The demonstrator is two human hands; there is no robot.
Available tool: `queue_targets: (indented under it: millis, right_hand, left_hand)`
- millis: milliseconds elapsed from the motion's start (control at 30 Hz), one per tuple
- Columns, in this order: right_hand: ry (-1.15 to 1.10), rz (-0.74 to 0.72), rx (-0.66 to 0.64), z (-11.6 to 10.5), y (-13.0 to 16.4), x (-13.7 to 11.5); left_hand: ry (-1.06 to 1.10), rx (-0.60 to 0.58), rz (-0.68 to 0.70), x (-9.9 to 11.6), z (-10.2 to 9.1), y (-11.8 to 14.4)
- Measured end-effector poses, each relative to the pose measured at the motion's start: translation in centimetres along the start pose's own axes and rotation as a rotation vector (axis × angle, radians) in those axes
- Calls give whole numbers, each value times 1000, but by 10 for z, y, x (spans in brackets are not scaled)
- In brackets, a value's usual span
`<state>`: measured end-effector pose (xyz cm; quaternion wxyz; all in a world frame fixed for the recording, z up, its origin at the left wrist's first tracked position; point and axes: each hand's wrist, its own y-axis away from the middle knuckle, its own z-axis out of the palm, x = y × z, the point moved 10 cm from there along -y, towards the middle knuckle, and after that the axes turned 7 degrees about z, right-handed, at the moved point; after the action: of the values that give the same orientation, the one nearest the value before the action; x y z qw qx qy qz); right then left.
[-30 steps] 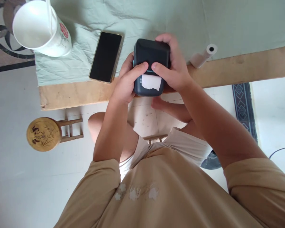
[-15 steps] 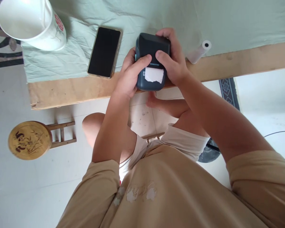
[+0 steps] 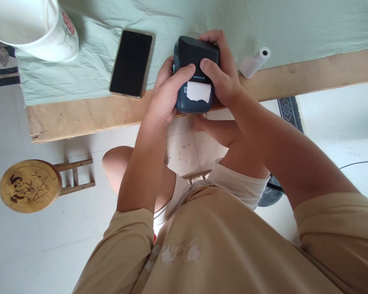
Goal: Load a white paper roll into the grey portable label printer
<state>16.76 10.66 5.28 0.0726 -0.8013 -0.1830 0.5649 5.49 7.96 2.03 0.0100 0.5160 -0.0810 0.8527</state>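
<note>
Wooden table (image 3: pixel 79 118) under a pale green cloth (image 3: pixel 171 16), white tiled floor below; seated person leaning over its near edge. Left hand (image 3: pixel 167 92) and right hand (image 3: pixel 222 77) both clamped round a small dark printer (image 3: pixel 191 53) held at the table edge — thumbs pressed on its top face; a torn white paper strip (image 3: pixel 198 91) already sticks out of the slot, so paper seems loaded and fed; the strip is not yet pulled free. Outward: phone (image 3: pixel 131 63) just left, paper roll (image 3: pixel 254 63) right, white mug (image 3: pixel 33 24) far left; round stool (image 3: pixel 29 185) on the floor.
</note>
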Motion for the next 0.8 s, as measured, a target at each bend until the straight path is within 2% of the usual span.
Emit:
queue_targets:
  millis: [167,300,467,800]
  right_hand:
    - [-4,2,-13,0,1,-3]
    - [-4,9,-21,0,0,0]
    - [11,42,-35,3,-2,6]
    - [50,56,-84,6,-3,13]
  left_hand:
    - [-17,5,-6,3,1,1]
    - [-22,44,7,-2,-3,-1]
    - [-3,34,6,-7,-6,-4]
    - [-47,51,-29,-2,-6,0]
